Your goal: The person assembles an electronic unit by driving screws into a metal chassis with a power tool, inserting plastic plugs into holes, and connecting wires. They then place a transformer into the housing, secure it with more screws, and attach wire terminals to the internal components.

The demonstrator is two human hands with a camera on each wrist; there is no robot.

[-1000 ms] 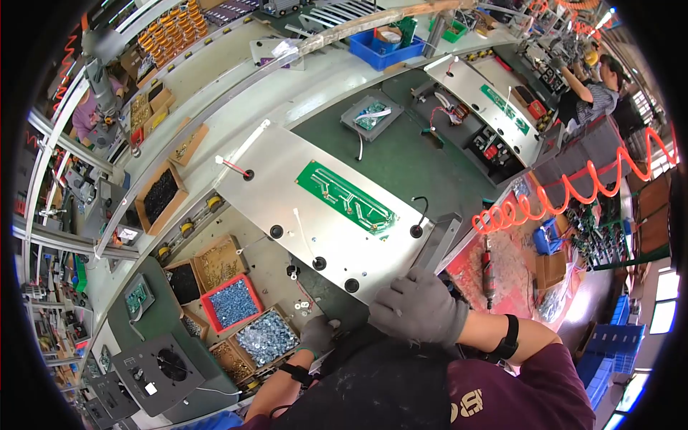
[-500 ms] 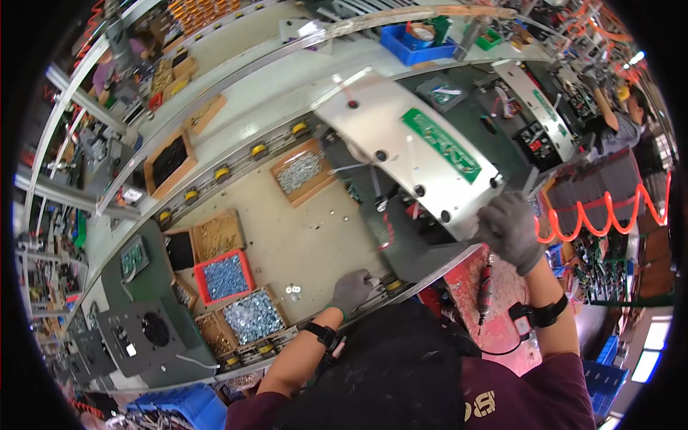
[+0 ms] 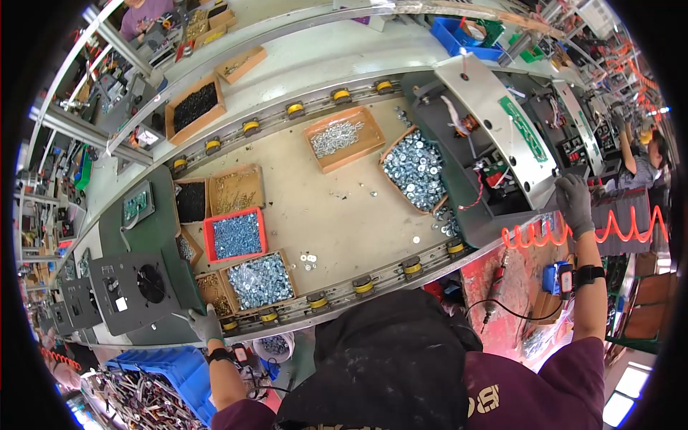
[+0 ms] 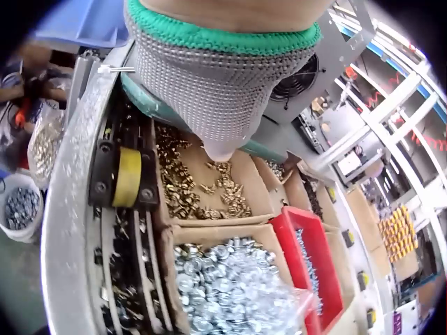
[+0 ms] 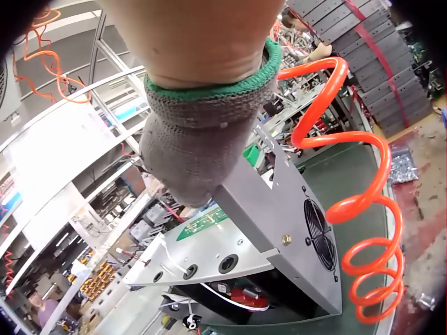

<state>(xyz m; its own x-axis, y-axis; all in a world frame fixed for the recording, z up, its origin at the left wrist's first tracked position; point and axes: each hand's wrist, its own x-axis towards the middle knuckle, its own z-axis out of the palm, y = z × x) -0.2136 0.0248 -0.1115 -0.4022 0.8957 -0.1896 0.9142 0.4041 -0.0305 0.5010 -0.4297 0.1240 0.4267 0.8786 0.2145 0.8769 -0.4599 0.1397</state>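
Note:
In the head view, my left hand (image 3: pixel 206 326) is at the corner of a green board (image 3: pixel 163 315) that carries a dark fan panel (image 3: pixel 115 287). The left wrist view shows this hand (image 4: pixel 209 91) straddling the board's edge (image 4: pixel 262 150), thumb above a box of brass screws (image 4: pixel 202 178); its other fingers are hidden. On the right, my right hand (image 3: pixel 573 201) grips the near end of a grey metal casing (image 3: pixel 502 136) with a green circuit board (image 3: pixel 523 129) on its plate. In the right wrist view, the hand (image 5: pixel 199 153) bends over the casing's upright side plate (image 5: pixel 248 206).
Between the hands stand a red tray of small screws (image 3: pixel 235 236), a box of silvery parts (image 3: pixel 259 281), a box of washers (image 3: pixel 416 170) and a box of longer screws (image 3: pixel 344 140). Rollers (image 3: pixel 364 287) line the near rail. An orange coiled hose (image 5: pixel 380 160) hangs beside the right hand.
The casing has moved right along the line with my right hand on it, uncovering the washer box. My left hand has swung left, away from the bench middle, to the green board's corner.

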